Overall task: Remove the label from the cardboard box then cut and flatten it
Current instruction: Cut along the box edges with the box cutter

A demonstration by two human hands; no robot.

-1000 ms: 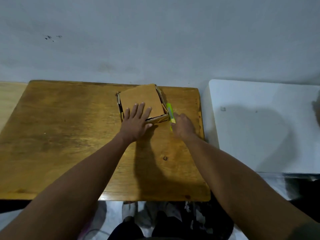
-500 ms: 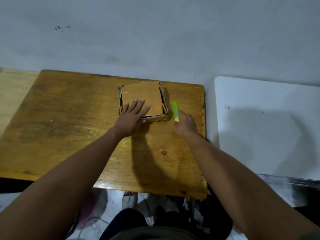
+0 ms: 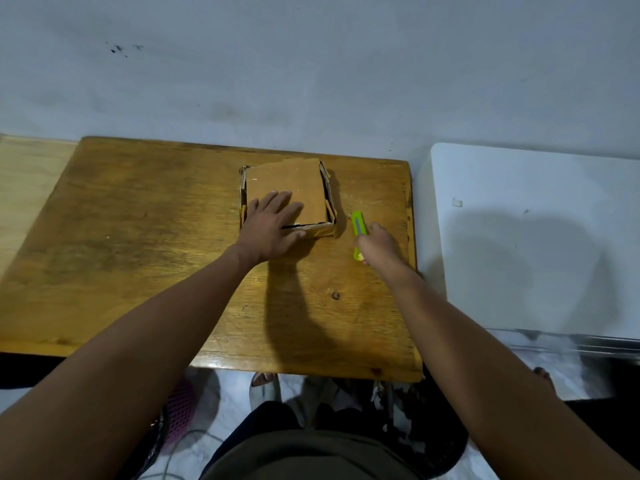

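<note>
A small brown cardboard box [image 3: 294,188] lies low on the wooden table [image 3: 138,237], near its far edge. My left hand [image 3: 273,226] rests flat on the box's near part, fingers spread, pressing it down. To the right of the box, my right hand [image 3: 379,249] grips a lime-green utility knife [image 3: 357,233] that lies along the table, its tip pointing away from me. The knife is a short gap from the box's right side. No label is visible on the box top.
A white surface [image 3: 536,220] stands right of the table, with a narrow gap between them. A pale wooden surface [image 3: 24,181] adjoins the table's left side. A grey wall rises behind. Below the near edge are my lap, feet and a pink mesh item [image 3: 180,407].
My right hand with the knife has drawn back toward me and slightly away from the box's right side. The left hand stays pressed on the box. The camera shifted a little.
</note>
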